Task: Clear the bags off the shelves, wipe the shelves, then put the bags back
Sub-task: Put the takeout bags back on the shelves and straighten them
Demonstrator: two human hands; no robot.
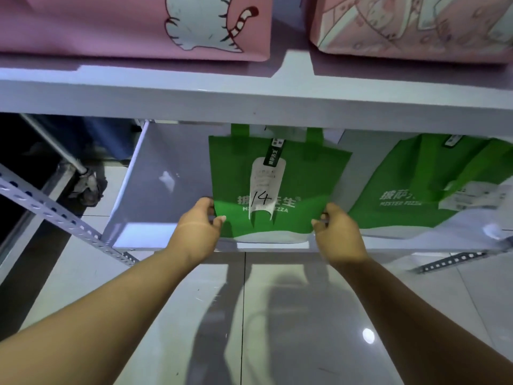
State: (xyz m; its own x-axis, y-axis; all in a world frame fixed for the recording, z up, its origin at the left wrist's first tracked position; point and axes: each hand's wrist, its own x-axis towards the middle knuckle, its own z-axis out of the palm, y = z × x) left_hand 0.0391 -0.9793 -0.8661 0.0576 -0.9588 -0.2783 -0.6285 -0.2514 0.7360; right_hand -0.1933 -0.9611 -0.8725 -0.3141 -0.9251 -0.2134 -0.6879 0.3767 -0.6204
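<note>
A green tote bag [291, 176] with a white receipt marked "14" lies flat on the lower white shelf [155, 190]. My left hand [195, 230] pinches its near left corner and my right hand [340, 234] pinches its near right corner, at the shelf's front edge. A second green bag [410, 184] lies on the same shelf to the right. On the upper shelf [249, 93] stand a pink bag with a cartoon animal [125, 23] and a lighter pink printed bag [416, 26].
A perforated metal shelf brace [55, 215] runs diagonally at the left, another brace [449, 261] at the lower right. A mop head [86, 184] rests on the floor behind the left side. Glossy grey floor tiles [277, 315] lie below my arms.
</note>
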